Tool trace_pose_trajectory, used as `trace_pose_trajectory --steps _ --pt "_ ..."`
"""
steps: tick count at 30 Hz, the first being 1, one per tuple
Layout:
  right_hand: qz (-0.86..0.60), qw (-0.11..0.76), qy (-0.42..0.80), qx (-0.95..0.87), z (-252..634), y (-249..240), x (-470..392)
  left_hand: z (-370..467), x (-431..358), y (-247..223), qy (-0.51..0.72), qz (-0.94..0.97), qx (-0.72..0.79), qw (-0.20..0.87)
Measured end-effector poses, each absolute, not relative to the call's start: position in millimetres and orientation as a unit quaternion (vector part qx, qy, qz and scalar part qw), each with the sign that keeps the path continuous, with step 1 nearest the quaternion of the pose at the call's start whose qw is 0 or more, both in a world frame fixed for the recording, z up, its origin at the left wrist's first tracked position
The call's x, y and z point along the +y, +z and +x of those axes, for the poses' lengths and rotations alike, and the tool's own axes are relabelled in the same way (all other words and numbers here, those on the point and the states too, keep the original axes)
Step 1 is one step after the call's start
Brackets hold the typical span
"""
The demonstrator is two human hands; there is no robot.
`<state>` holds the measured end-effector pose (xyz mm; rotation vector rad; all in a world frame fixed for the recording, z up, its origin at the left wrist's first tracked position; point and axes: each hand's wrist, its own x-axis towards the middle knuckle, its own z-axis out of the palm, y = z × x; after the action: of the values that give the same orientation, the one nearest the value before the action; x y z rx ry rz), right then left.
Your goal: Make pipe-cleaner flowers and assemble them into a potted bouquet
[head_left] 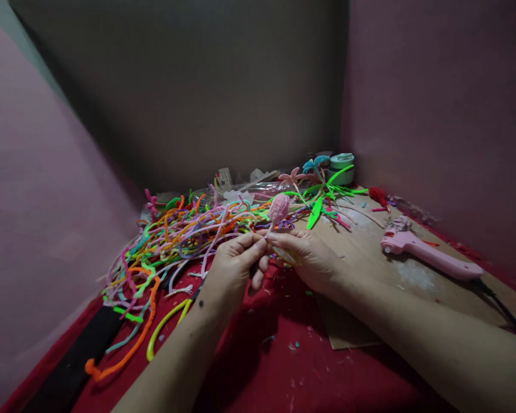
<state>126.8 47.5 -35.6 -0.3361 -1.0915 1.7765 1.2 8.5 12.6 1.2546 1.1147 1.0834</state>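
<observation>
A pink fuzzy pipe-cleaner flower bud (279, 207) stands upright on a pale stem above my fingertips. My left hand (239, 259) pinches at the base of that stem, its thumb and forefinger closed and the other fingers curled below. From the other side, my right hand (312, 258) closes thumb and finger on the stem, fingertips meeting those of the left. Under the right fingers shows a yellowish translucent band (289, 256), perhaps a roll of tape; its kind is not clear. The exact pinch point is partly hidden by the fingers.
Behind my left hand lies a heap of colourful pipe cleaners (184, 229). Yellow-handled pliers or scissors (165, 324) rest beside my left forearm. A pink glue gun (430, 252) lies on a brown board (365, 275). Finished-looking flowers (316, 164) and a green-lidded jar (341, 169) stand behind.
</observation>
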Motion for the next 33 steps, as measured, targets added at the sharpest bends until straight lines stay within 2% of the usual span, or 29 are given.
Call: trace_pose_trajectory --steps 7,10,13,16,21,24,28,33 --pt "-0.141 0.506 0.734 -0.431 127.4 -33.7 48.5 -9.2 14.8 9.9 0.408 0.409 0.362 0.732" --pt "-0.135 0.493 0.752 -0.415 127.1 -34.5 48.4 -10.9 16.0 11.0 0.401 0.377 0.346 0.76" --pt "-0.153 0.482 0.762 -0.405 127.0 -36.9 49.1 -9.6 16.1 11.2 0.382 0.427 0.363 0.735" --pt "-0.152 0.499 0.76 -0.388 126.7 -37.1 49.2 -4.5 14.3 8.8 0.381 0.548 0.448 0.595" --pt "-0.16 0.524 0.744 -0.383 126.8 -35.8 48.4 3.4 9.9 -2.0 0.373 0.726 0.548 0.181" --pt "-0.175 0.527 0.734 -0.39 126.6 -36.3 47.2 2.5 9.9 -8.6 0.345 0.772 0.534 0.002" --pt "-0.173 0.54 0.722 -0.397 125.8 -33.8 43.7 -0.5 11.6 -12.9 0.32 0.794 0.512 -0.074" --pt "-0.179 0.562 0.697 -0.409 125.5 -30.1 41.7 0.6 10.3 -9.3 0.34 0.784 0.518 -0.047"
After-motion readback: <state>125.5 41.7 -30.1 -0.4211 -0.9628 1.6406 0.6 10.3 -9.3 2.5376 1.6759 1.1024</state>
